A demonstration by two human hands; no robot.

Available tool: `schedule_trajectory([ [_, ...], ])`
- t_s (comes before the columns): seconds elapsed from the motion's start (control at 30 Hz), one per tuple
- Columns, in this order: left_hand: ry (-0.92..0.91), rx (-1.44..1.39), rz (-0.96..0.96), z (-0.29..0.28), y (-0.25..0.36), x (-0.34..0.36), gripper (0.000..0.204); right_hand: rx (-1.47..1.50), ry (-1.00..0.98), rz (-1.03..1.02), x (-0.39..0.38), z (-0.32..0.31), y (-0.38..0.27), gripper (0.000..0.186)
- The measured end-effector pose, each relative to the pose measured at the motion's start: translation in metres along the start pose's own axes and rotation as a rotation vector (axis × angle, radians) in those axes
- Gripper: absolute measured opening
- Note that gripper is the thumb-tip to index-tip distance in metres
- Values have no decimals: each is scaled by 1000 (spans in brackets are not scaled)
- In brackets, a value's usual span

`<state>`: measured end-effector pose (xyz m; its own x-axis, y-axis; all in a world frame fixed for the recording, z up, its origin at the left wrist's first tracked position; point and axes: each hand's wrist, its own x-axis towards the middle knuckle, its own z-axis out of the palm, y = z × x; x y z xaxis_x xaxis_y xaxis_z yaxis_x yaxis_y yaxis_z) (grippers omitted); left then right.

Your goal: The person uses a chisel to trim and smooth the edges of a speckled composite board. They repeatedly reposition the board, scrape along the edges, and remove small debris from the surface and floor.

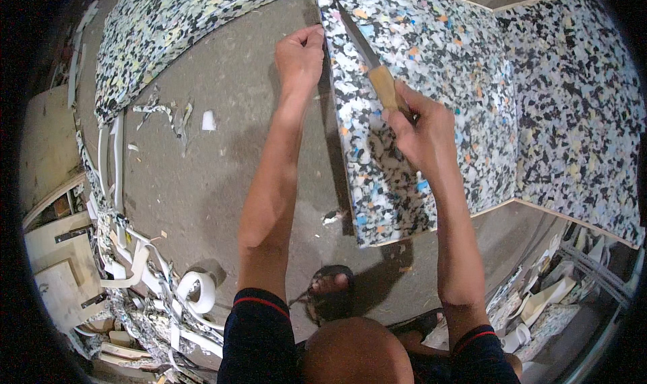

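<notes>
A speckled foam panel (pixel 438 67) in white, black and bits of orange and blue lies before me, its left edge running away from me. My right hand (pixel 423 124) is wrapped round the wooden handle of a knife (pixel 384 86). Above the panel, the long blade slants away to the far left, its tip near the far left corner. My left hand (pixel 301 59) is closed at the panel's left edge, fingers pinched together against it near the far end. The fingertips are partly hidden there.
A second speckled foam panel (pixel 573 107) adjoins on the right. Another foam sheet (pixel 175 26) lies far left. Foam strips, a white roll (pixel 197 291) and boards (pixel 54 155) crowd the left side. More scraps (pixel 546 296) lie lower right. My sandalled foot (pixel 330 286) is on the concrete floor.
</notes>
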<state>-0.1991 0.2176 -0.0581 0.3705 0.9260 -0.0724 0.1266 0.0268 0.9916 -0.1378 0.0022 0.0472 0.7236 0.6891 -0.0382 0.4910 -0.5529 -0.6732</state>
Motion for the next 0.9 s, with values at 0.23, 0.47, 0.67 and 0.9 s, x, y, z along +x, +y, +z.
schedule_trajectory([
  [0.23, -11, -42, -2, -1, -1, -10, 25, 2, -86, -64, 35, 9, -5, 53],
  [0.47, -30, -34, 2, -5, -4, -18, 26, 80, -22, -56, -16, -7, 8, 45],
  [0.67, -48, -45, -43, -7, -2, -29, 26, 47, -18, -128, 31, 12, 1, 45],
  [0.9, -54, -36, 5, -12, 3, -39, 27, 139, -68, 13, -11, -8, 17, 44],
])
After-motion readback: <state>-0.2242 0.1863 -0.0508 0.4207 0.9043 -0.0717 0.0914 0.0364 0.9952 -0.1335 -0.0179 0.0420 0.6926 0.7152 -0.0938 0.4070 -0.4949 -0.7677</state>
